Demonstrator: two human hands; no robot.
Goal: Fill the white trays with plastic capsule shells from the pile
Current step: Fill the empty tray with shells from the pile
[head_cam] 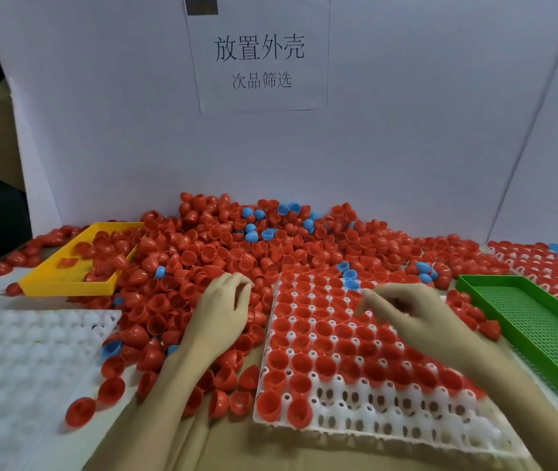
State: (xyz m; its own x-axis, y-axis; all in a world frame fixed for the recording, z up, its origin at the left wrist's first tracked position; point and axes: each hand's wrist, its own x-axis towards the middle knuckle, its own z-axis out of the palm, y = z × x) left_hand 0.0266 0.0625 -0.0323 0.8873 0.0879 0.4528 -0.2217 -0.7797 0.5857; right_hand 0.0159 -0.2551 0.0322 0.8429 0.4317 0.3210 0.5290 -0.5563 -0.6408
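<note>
My left hand (223, 305) rests on the pile of red capsule shells (236, 246), fingers curled but gripping nothing I can see. My right hand (406, 312) hovers blurred over the mostly filled white tray (365, 433) (grip unclear).

Pile of capsule shells (236, 246): mostly red, with scattered blue shells (249, 229). White tray (386, 433): white grid of sockets, upper rows filled red, three blue shells (350, 275) in a short column near the far edge. Second white tray (16, 362), left: plain white. Yellow basket (67, 283) and green basket (525, 317): perforated mesh floors. Paper sign (260, 56): white, black characters.
</note>
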